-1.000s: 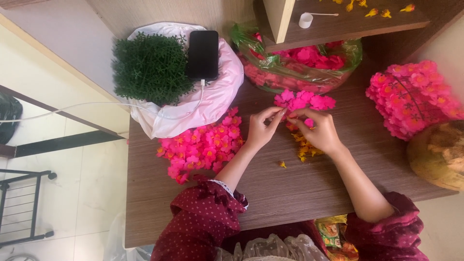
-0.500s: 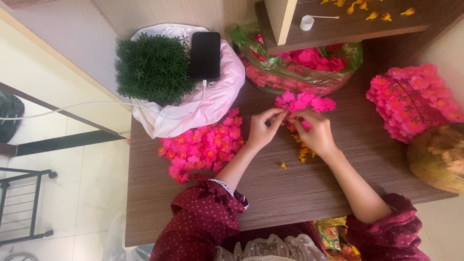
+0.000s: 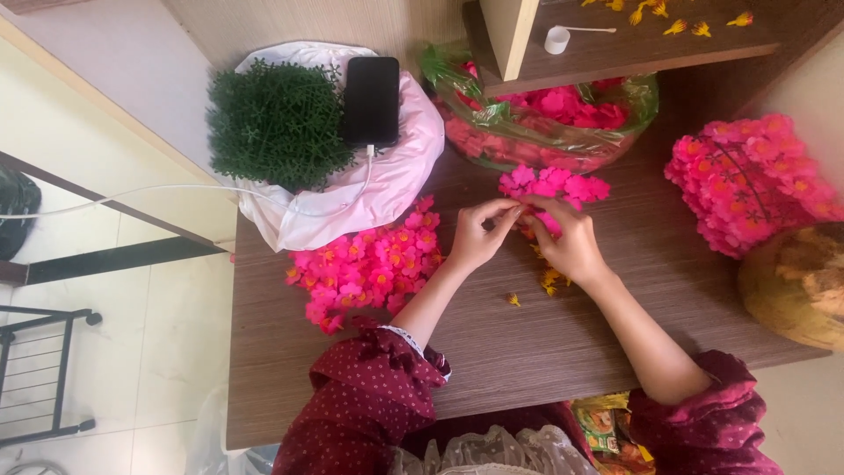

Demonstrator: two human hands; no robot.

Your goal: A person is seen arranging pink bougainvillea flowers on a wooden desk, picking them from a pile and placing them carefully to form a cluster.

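My left hand (image 3: 479,236) and my right hand (image 3: 567,239) meet at the middle of the brown table (image 3: 545,343), fingertips pinched together on a pink artificial flower (image 3: 538,220). Just beyond the fingers lies a small cluster of loose pink flowers (image 3: 556,185). Small yellow flower pieces (image 3: 549,280) lie under and beside my right wrist. A larger heap of pink flowers (image 3: 369,264) sits to the left of my left forearm.
A green plastic grass mat (image 3: 277,123) and a black phone (image 3: 370,98) with a white cable rest on a white bag (image 3: 396,180). A clear bag of pink flowers (image 3: 536,127) sits under a wooden shelf (image 3: 633,48). Another pink flower heap (image 3: 752,180) and a round brown object (image 3: 796,286) lie right.
Both hands stay together at the same spot; only the fingers shift slightly on the pink flower. The view has drifted a little.
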